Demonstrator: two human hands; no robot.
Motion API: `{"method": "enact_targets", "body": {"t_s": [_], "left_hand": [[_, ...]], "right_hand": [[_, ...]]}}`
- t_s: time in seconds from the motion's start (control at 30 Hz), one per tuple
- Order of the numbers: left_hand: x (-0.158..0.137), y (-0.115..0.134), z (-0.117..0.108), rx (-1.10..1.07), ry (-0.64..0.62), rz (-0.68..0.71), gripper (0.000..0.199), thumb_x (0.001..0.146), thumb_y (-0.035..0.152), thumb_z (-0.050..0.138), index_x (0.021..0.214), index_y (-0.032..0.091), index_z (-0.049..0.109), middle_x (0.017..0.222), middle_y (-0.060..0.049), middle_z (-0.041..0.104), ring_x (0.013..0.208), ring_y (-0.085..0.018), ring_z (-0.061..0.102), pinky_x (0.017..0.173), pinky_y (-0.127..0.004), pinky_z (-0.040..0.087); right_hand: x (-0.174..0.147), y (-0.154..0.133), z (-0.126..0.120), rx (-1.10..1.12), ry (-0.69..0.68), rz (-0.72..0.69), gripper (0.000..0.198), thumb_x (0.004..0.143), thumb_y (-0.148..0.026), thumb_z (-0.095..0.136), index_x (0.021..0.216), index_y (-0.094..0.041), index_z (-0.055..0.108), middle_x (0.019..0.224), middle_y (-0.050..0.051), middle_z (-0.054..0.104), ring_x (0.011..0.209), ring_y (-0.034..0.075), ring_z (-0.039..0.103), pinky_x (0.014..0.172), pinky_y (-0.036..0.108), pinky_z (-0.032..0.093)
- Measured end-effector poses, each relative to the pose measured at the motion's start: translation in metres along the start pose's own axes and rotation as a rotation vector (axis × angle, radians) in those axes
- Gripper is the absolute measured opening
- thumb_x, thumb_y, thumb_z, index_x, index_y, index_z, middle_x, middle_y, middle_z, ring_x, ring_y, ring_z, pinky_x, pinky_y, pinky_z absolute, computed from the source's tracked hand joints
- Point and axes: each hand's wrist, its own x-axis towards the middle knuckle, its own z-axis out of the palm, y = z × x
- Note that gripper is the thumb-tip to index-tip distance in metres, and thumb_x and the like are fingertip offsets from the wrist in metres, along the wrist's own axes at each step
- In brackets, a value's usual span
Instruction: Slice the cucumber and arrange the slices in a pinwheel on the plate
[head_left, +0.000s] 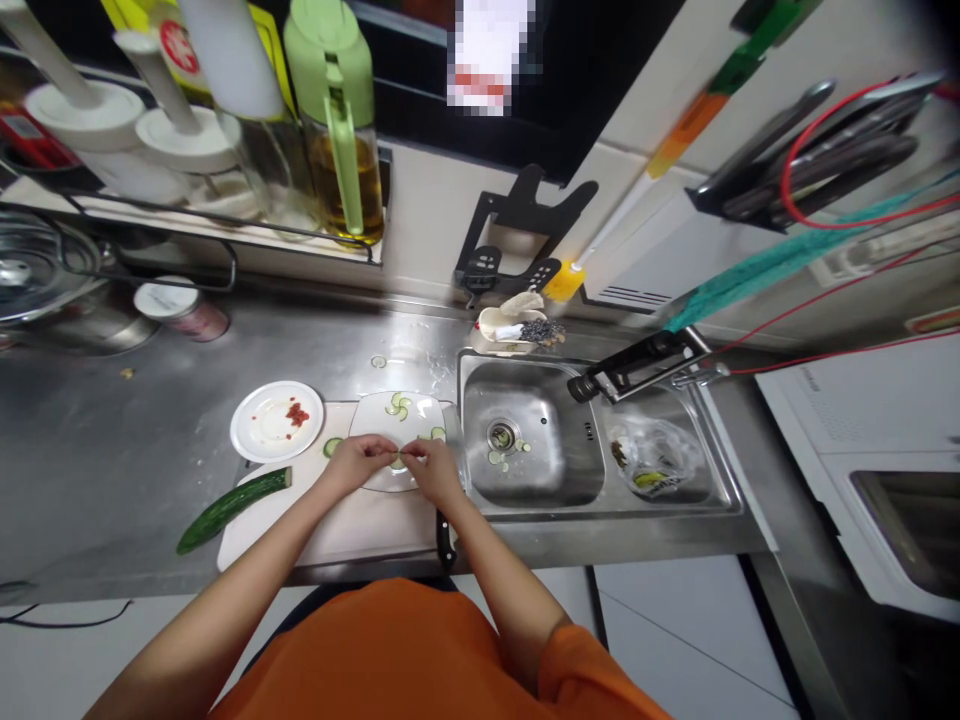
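Observation:
Over a white square plate, my left hand and my right hand meet, fingers pinched on a thin cucumber slice. Fingertips partly cover that slice. Toward the plate's far side lie several curved cucumber slices in a fan, and more pieces sit at its right edge. The plate rests on a pale cutting board. A cut cucumber lies across the board's left edge. Beside my right wrist is a knife's black handle; its blade is mostly hidden.
Left of the board stands a white round plate with red bits. To the right is a steel sink with slices near its drain, and a plastic bag in the side basin. An oil bottle stands on the shelf.

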Motion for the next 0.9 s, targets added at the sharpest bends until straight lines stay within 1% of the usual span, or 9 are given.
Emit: {"method": "enact_targets", "body": {"t_s": [0.1,0.2,0.27,0.4,0.5,0.63,0.73,0.83,0.9], "left_hand": [[0.003,-0.001,0.006,-0.084,-0.026,-0.086,0.037,0.065,0.051,0.064,0.079,0.017,0.070,0.073,-0.002,0.070,0.060,-0.013,0.055,0.055,-0.023,0.040],[0.005,0.000,0.014,-0.206,-0.070,-0.273,0.048,0.066,0.060,0.062,0.080,0.015,0.067,0.072,-0.003,0.068,0.048,-0.008,0.045,0.044,-0.022,0.029],[0.006,0.000,0.020,-0.324,-0.123,-0.371,0.053,0.063,0.062,0.065,0.083,0.013,0.064,0.069,-0.003,0.066,0.044,-0.006,0.039,0.041,-0.021,0.021],[0.011,0.000,0.029,-0.523,-0.201,-0.440,0.054,0.051,0.049,0.079,0.087,0.012,0.062,0.067,-0.001,0.062,0.044,-0.003,0.037,0.041,-0.018,0.015],[0.017,-0.001,0.033,-0.536,-0.211,-0.438,0.056,0.045,0.039,0.082,0.091,0.012,0.064,0.059,0.003,0.055,0.044,-0.004,0.037,0.041,-0.018,0.015],[0.027,-0.002,0.038,-0.433,-0.171,-0.379,0.055,0.046,0.037,0.081,0.092,0.011,0.068,0.048,0.007,0.048,0.044,-0.005,0.037,0.043,-0.020,0.021],[0.036,-0.002,0.043,-0.324,-0.109,-0.281,0.040,0.051,0.035,0.078,0.084,0.013,0.070,0.051,0.004,0.054,0.046,-0.007,0.042,0.047,-0.021,0.030],[0.046,-0.001,0.047,-0.163,-0.057,-0.169,0.024,0.060,0.030,0.073,0.079,0.016,0.070,0.065,0.001,0.065,0.055,-0.010,0.052,0.056,-0.023,0.040],[0.052,0.000,0.049,-0.040,-0.021,-0.107,0.018,0.065,0.028,0.069,0.079,0.018,0.071,0.073,0.000,0.069,0.061,-0.012,0.058,0.062,-0.024,0.043]], "right_hand": [[-0.003,0.004,-0.006,0.035,0.031,0.018,0.012,0.084,-0.021,0.061,0.084,-0.021,0.073,0.078,-0.001,0.072,0.078,0.014,0.061,0.078,0.025,0.041],[-0.008,0.007,-0.012,0.041,0.060,-0.007,0.011,0.084,-0.020,0.062,0.081,-0.022,0.073,0.079,-0.001,0.073,0.079,0.014,0.061,0.083,0.026,0.039],[-0.011,0.009,-0.015,0.022,0.068,-0.041,0.012,0.084,-0.020,0.062,0.080,-0.022,0.073,0.080,-0.002,0.073,0.079,0.013,0.061,0.084,0.026,0.038],[-0.018,0.015,-0.018,-0.034,0.086,-0.055,0.010,0.083,-0.022,0.064,0.079,-0.022,0.073,0.080,-0.001,0.073,0.082,0.013,0.061,0.082,0.024,0.038],[-0.021,0.022,-0.018,-0.038,0.094,-0.013,0.009,0.082,-0.022,0.064,0.080,-0.023,0.073,0.080,-0.001,0.073,0.082,0.014,0.062,0.081,0.025,0.039],[-0.020,0.033,-0.015,0.064,0.117,0.076,0.012,0.081,-0.020,0.063,0.080,-0.023,0.074,0.079,-0.001,0.073,0.078,0.015,0.062,0.079,0.026,0.041],[-0.015,0.039,-0.012,0.111,0.170,0.193,0.011,0.079,-0.021,0.063,0.084,-0.022,0.073,0.076,0.000,0.071,0.076,0.016,0.062,0.075,0.026,0.042],[-0.009,0.040,-0.011,0.087,0.218,0.311,0.013,0.079,-0.023,0.062,0.089,-0.022,0.071,0.074,0.000,0.070,0.076,0.016,0.062,0.071,0.025,0.042],[-0.004,0.038,-0.011,0.044,0.226,0.366,0.013,0.081,-0.023,0.060,0.092,-0.022,0.068,0.074,-0.001,0.069,0.076,0.016,0.061,0.070,0.024,0.041]]}}
